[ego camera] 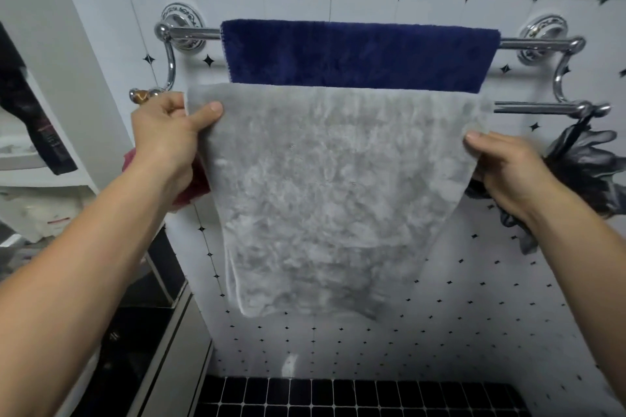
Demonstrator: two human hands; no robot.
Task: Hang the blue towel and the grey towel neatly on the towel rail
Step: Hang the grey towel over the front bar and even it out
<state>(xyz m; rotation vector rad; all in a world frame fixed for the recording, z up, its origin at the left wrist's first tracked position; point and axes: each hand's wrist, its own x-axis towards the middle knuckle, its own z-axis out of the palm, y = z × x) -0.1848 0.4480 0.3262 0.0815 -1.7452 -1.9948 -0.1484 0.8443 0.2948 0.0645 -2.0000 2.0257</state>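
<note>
The grey towel (325, 186) is the largest thing here, spread wide across the front bar of the towel rail (542, 108) and hanging well down the tiled wall (474, 298), narrowing toward its lower end. It looks soft, plush and light, with no stiffness of its own, so it will likely sag and bunch wherever it is not held; the sensible places to grip are the two side edges near the top, where a gentle outward pull should flatten it along the bar. That is where the hands are: the left hand (169, 132) is pinched shut on the towel's upper left corner, thumb on the front face, and the right hand (504, 169) is closed on the right edge a little lower, thumb also showing in front. Whether the cloth is fully draped over the bar cannot be told, since the towel hides the bar itself. The blue towel (359, 56) sits behind and above it on the rear bar, folded over and lying fairly even, its lower edge covered by the grey one. To the right, a dark glove (582, 159) hangs from the front bar's end, just beside the right hand, and could snag the towel's edge. A red cloth (196, 186) shows behind the left wrist, and a chrome knob (140, 95) caps the rail's left end, close to the left hand's knuckles.
</note>
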